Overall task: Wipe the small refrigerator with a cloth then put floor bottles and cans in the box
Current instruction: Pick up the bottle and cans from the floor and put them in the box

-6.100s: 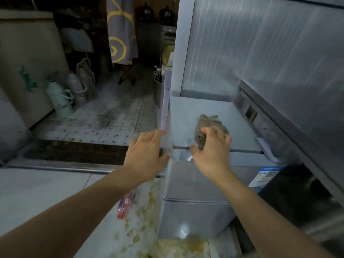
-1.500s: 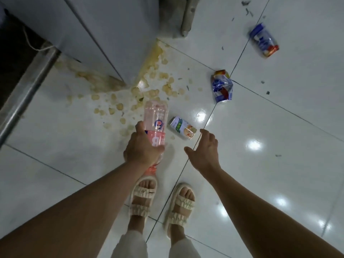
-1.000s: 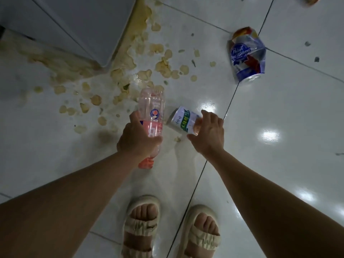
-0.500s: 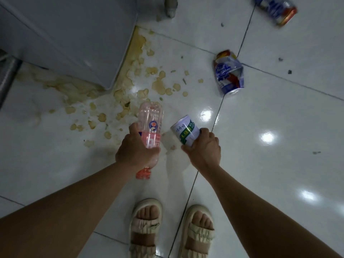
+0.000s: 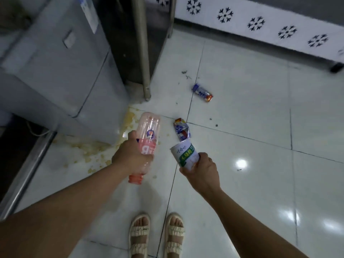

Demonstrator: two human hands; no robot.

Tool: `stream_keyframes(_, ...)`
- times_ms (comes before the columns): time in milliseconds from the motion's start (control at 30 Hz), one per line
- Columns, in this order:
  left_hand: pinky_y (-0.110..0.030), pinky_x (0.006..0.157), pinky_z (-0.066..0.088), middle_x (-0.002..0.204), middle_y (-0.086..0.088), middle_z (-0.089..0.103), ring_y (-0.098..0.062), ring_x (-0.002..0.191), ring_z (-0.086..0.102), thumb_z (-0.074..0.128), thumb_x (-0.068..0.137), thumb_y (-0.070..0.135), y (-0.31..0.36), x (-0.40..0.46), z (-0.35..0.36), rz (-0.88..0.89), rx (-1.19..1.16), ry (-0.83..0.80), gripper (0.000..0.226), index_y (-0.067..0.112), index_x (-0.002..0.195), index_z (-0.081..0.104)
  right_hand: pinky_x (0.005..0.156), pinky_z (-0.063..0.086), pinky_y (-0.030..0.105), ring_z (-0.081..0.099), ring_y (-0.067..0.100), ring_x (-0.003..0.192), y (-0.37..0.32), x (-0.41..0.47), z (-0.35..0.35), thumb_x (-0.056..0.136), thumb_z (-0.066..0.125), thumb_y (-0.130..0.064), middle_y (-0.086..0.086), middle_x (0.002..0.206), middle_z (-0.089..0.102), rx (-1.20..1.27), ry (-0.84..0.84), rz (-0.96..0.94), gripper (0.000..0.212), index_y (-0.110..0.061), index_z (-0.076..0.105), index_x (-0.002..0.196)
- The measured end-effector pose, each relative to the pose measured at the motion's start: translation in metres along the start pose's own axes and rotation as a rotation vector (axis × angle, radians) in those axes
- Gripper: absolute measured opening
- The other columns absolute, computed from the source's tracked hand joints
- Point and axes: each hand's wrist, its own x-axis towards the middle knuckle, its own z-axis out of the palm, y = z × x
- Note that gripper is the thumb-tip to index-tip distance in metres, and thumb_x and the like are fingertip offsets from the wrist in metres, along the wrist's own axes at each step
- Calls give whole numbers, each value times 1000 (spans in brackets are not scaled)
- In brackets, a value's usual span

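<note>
My left hand (image 5: 130, 157) grips a clear pink plastic bottle (image 5: 149, 131) around its middle, cap end toward me, held above the floor. My right hand (image 5: 202, 174) holds a white can with a green label (image 5: 184, 154) by its lower end. A crushed blue and red can (image 5: 182, 129) lies on the white floor tiles just beyond both hands. A second blue can (image 5: 202, 93) lies farther off, to the right of a metal leg. The small grey refrigerator (image 5: 61, 71) stands at the upper left. No box and no cloth are in view.
Yellowish spill stains (image 5: 89, 151) spread on the tiles by the refrigerator's corner. A metal leg (image 5: 144, 53) stands behind it. A steel rail (image 5: 28, 172) runs along the left. A white patterned wall base (image 5: 260, 25) crosses the top right. My sandalled feet (image 5: 156, 233) are below.
Both hands have risen from the floor with the bottle and the white can. The view has tilted up, so the refrigerator's side and the far wall show now.
</note>
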Motion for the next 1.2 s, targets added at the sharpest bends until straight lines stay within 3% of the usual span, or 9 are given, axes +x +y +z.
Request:
stream_keyframes(233,-27,60,41,101,2,57,-18,80,56,79,65,32,97,-95,-82,88,-101,-1,78,22,126,32,79,50,37,56,25,93,-36,-87,-142,69,71,-42,5,102,59,22,160,27,54,-12,50,108)
stream_keyframes(367,-31,68,48,109,-2,59,-20,87,60,78,67,31,152,-145,-105,182,-132,-22,76,23,127,33,77,49,33,56,24,92,-44,-134,-212,68,70,-42,4,102,60,54,279,46,54,-13,50,109)
stream_keyframes(467,-28,65,49,102,2,58,-15,81,59,78,66,32,193,-174,-110,283,-112,-39,76,25,126,32,76,49,32,56,23,91,-37,-161,-254,68,70,-40,4,102,59,68,379,86,54,-14,50,111)
stream_keyframes(600,-20,49,36,88,11,53,-3,69,52,79,65,38,249,-205,-106,416,-41,-42,81,27,127,28,73,48,30,55,22,91,-15,-185,-309,67,69,-41,3,101,59,130,514,137,53,-15,50,110)
stream_keyframes(833,-24,57,45,85,10,55,-8,72,56,83,64,31,359,-259,-56,553,-61,-96,81,23,128,34,74,48,31,55,23,92,71,-204,-405,70,67,-42,3,102,58,205,655,220,52,-14,49,111)
stream_keyframes(1000,-33,68,54,100,1,61,-16,81,61,84,65,26,445,-308,16,611,-58,-145,81,23,128,33,75,48,32,55,25,92,165,-207,-476,71,67,-40,5,102,58,227,703,253,52,-13,49,111)
stream_keyframes(1100,-41,81,55,102,0,61,-21,87,63,84,62,26,496,-339,65,620,-62,-175,83,24,128,32,78,48,35,55,25,94,224,-212,-518,71,70,-40,5,103,59,250,709,272,54,-13,49,112)
stream_keyframes(1200,-41,82,55,102,0,61,-22,89,63,83,61,27,546,-369,110,659,-62,-210,80,24,125,34,78,49,36,56,25,94,278,-220,-557,70,72,-39,5,102,59,290,730,302,53,-13,49,110)
